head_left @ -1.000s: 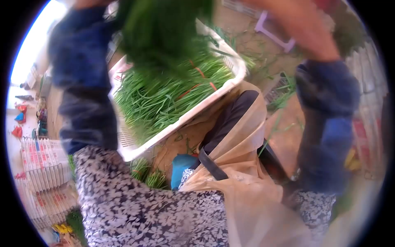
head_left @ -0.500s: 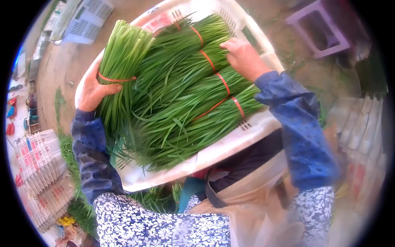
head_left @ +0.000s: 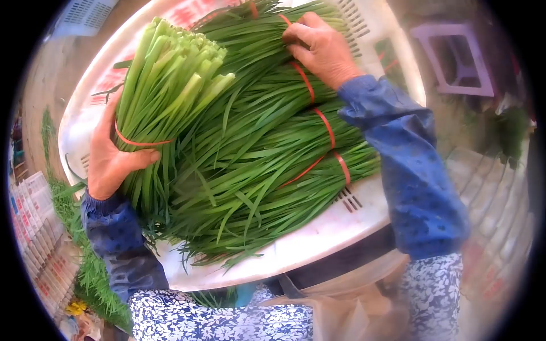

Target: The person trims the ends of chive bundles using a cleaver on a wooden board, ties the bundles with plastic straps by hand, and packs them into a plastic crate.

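My left hand [head_left: 116, 153] is wrapped round an upright bunch of garlic chives [head_left: 176, 74], its thick pale cut ends uppermost and a red band [head_left: 139, 142] round its middle. Further right, more banded bunches of garlic chives [head_left: 250, 165] lie side by side in a white plastic basket [head_left: 318, 233]. My right hand [head_left: 321, 48] is closed at one of the far bunches, thumb and fingers pressed into the leaves close to a red band [head_left: 303, 81]. Its fingertips are partly hidden.
A purple plastic stool [head_left: 483, 62] stands at the upper right, a pale slotted crate [head_left: 85, 17] at the upper left. Ribbed stacks [head_left: 40, 204] of printed baskets lie on the left, and loose greens [head_left: 102, 278] cover the floor there.
My right hand has shifted up and left, from the stem ends onto the leaves beside a band. The bunch in my left hand now tips its cut ends more towards me. The view has moved closer.
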Available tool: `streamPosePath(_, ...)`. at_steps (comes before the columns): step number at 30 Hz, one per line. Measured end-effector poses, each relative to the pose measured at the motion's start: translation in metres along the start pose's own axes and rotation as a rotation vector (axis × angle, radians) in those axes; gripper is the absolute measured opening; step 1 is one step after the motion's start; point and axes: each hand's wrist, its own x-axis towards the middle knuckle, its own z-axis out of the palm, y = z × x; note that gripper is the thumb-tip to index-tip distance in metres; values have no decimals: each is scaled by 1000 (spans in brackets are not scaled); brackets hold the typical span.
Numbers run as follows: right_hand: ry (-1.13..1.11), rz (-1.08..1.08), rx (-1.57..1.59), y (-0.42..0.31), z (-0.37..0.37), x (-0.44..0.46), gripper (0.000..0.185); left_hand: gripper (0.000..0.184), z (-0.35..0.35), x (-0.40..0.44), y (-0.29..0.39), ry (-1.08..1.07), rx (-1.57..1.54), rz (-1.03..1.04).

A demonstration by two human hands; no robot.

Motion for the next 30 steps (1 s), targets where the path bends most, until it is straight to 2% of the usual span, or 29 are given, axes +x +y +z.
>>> streamPosePath(4,45,-28,-65,-6,-8,-11,15,100,3,2,1,-31,-16,77)
streamPosePath(9,44,-66,-115,-7,-10,-11,18,99,1,3,-2,-30,18,42)
streamPosePath(14,58,-211,-140,-1,-12,-8,17,97,-1,3,-7,-16,61,67)
streamPosePath(18,-1,-214,-135,0,-17,-5,16,95,-2,3,-6,-10,107,51)
streamPosePath(20,-72,-212,-55,5,-21,-3,16,93,-1,2,-7,-9,60,34)
streamPosePath(24,-59,-181,57,7,-25,-3,12,91,0,2,-5,7,76,23)
streamPosePath(26,-22,203,380,16,-21,-4,11,91,1,6,-4,-6,90,29)
streamPosePath(27,-1,274,571,14,-24,0,10,91,1,7,-4,-4,83,32)
streamPosePath(28,-3,271,564,12,-28,1,10,92,1,9,-5,-11,69,21)
streamPosePath(30,117,497,1018,2,-38,0,6,93,1,10,-7,-18,52,13)
